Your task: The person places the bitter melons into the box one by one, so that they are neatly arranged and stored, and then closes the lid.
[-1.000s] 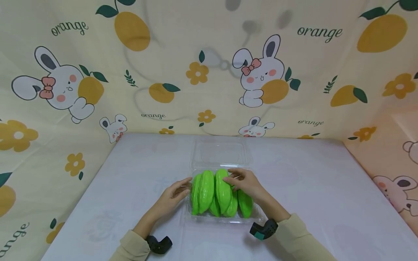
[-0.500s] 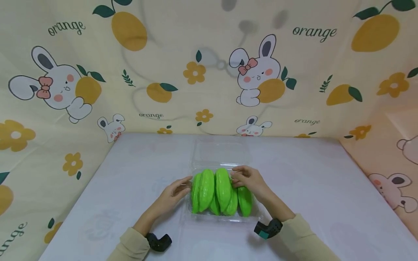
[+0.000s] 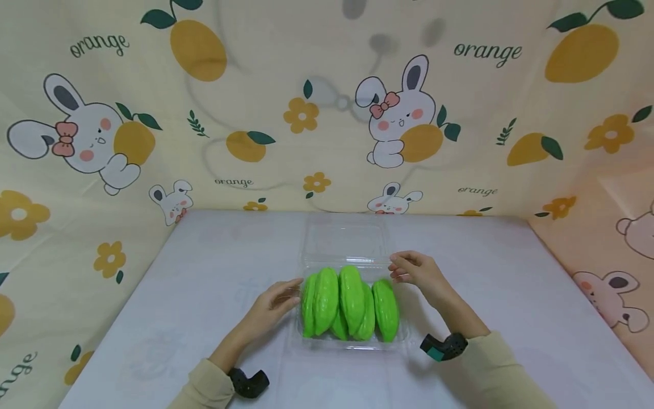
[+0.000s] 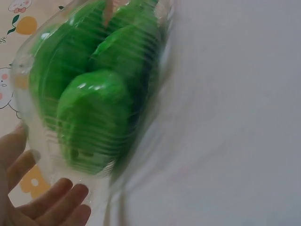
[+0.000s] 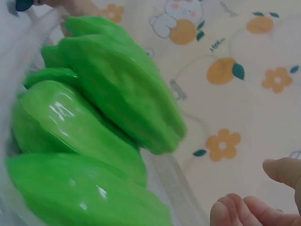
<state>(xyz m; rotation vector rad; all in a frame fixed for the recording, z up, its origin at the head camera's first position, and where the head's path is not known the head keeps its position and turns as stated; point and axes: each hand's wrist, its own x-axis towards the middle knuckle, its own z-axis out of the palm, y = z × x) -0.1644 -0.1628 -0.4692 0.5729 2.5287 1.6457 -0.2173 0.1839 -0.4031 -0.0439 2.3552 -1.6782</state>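
Observation:
Several glossy green, ridged fruits (image 3: 352,301), like star fruits, lie side by side in a clear plastic clamshell box (image 3: 352,345). Its transparent lid (image 3: 344,241) is folded back towards the wall. At the box's left side is my left hand (image 3: 268,309), fingers spread a little, fingertips right at the rim; the left wrist view shows this hand (image 4: 51,202) beside the clear wall, gripping nothing. My right hand (image 3: 424,277) hovers by the back right corner of the box. In the right wrist view, the right hand's thumb and fingers (image 5: 256,214) are apart with nothing between them.
The box stands on a white-covered table (image 3: 204,255). Behind it rises a cream cloth wall (image 3: 276,85) printed with rabbits, oranges and flowers, which continues along both sides. Each wrist carries a black camera, the left one (image 3: 248,383) and the right one (image 3: 443,346).
My right hand has moved off the fruits, right and slightly back, to beyond the box's right side. The rightmost fruit is now fully uncovered. My left hand has stayed at the left rim.

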